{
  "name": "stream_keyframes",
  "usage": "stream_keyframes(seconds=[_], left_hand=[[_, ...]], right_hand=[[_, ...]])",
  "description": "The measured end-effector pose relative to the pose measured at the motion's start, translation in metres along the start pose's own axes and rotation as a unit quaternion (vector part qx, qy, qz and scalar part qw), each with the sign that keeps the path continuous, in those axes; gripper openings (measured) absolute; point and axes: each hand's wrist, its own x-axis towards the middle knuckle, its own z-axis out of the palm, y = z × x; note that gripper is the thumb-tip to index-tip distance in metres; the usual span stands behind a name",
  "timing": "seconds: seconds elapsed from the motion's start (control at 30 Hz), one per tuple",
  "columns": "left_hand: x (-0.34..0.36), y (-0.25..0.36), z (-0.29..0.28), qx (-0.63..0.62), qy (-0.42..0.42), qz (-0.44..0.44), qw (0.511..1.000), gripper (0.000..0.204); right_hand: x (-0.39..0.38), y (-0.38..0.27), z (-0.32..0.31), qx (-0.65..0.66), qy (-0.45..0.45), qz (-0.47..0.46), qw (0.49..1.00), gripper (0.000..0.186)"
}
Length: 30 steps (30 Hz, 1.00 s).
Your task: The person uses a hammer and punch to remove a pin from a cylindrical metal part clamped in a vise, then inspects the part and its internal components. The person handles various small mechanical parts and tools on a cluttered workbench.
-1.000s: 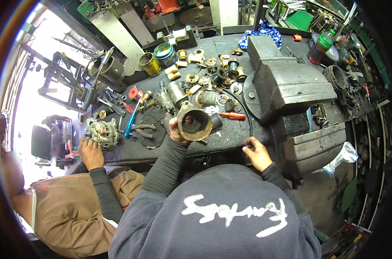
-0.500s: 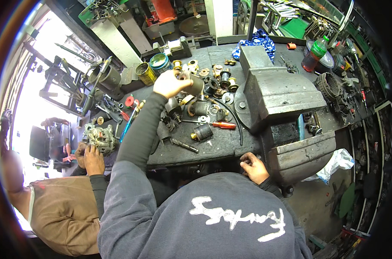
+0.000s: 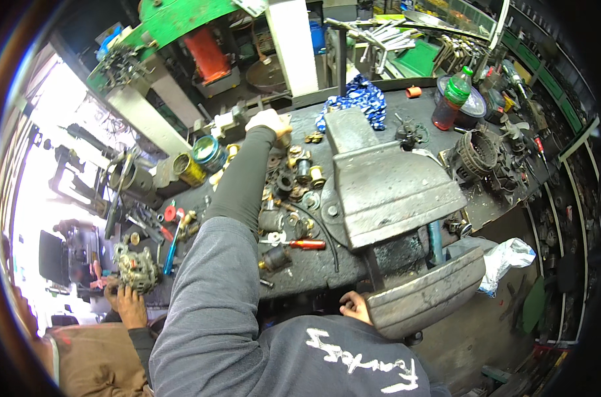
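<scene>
My left hand (image 3: 269, 123) is stretched to the back of the bench (image 3: 305, 278), its fingers closed on a cylindrical metal housing (image 3: 284, 137) that is mostly hidden behind it. Around and below it lie brass spools (image 3: 317, 177), rings and blackened parts. My right hand (image 3: 354, 306) is low at the bench's front edge, left of the vise's lower jaw (image 3: 426, 291), fingers loosely curled and apart, nothing visible in them. The large vise (image 3: 396, 198) fills the bench's right middle, with a red-handled screwdriver (image 3: 307, 244) to its left.
A co-worker's hands (image 3: 128, 304) are at an alternator (image 3: 136, 268) on the left. Tins (image 3: 209, 154), a blue patterned rag (image 3: 354, 102) and a green-capped bottle (image 3: 451, 99) stand or lie at the back. A geared drum (image 3: 472, 154) sits right; a white bag (image 3: 505, 261) is beside the vise.
My left hand has carried the housing forward and up the picture to the back of the bench, the arm now outstretched. The view has shifted; my right hand appears lower, partly behind the vise.
</scene>
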Motion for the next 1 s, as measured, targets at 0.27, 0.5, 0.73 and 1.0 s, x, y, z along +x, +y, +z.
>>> stream_keyframes(seconds=[0.27, 0.5, 0.73, 1.0], left_hand=[[0.006, -0.004, 0.042, -0.042, 0.028, -0.086, 0.995, 0.093], [-0.034, -0.056, 0.013, -0.180, 0.136, 0.066, 0.972, 0.087], [-0.187, -0.110, 0.033, -0.414, 0.183, 0.145, 0.880, 0.043], [-0.330, -0.115, 0.111, -0.385, 0.091, 0.026, 0.918, 0.028]], right_hand=[[0.003, -0.033, -0.015, -0.018, -0.060, 0.066, 0.996, 0.039], [-0.002, -0.043, -0.022, 0.032, -0.014, 0.044, 0.998, 0.034], [-0.005, -0.082, -0.010, 0.117, 0.122, 0.036, 0.985, 0.017], [0.009, -0.149, -0.001, 0.136, 0.069, -0.011, 0.988, 0.016]])
